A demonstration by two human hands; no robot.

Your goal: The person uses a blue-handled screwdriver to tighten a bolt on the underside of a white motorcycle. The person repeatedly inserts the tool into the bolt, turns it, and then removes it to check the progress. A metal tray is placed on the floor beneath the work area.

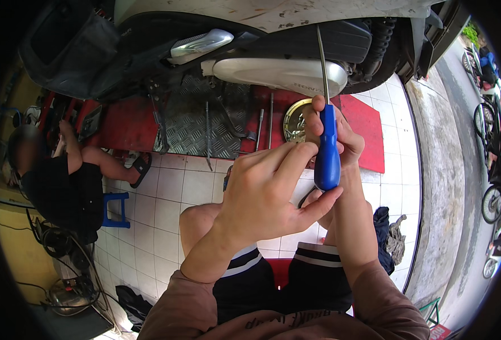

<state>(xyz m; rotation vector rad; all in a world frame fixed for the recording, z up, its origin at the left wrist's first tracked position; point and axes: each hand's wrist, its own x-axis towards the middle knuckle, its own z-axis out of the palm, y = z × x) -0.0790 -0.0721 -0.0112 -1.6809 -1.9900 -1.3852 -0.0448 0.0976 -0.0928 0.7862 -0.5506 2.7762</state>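
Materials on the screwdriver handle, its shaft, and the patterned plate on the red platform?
Handle: likely hard plastic, glossy translucent-looking blue with smooth moulded curves.
Shaft: probably steel; thin, straight, grey with a metallic sheen.
Patterned plate: looks like metal tread plate, dark and dirty, with a raised crosshatch catching light; exact alloy unclear.

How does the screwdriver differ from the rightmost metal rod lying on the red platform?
The screwdriver is gripped in the right hand; the metal rod lies on the red platform. The screwdriver has a bulging blue handle; the metal rod shows no coloured handle. The screwdriver appears larger in view than the metal rod. Both have a slim, straight metal shaft.
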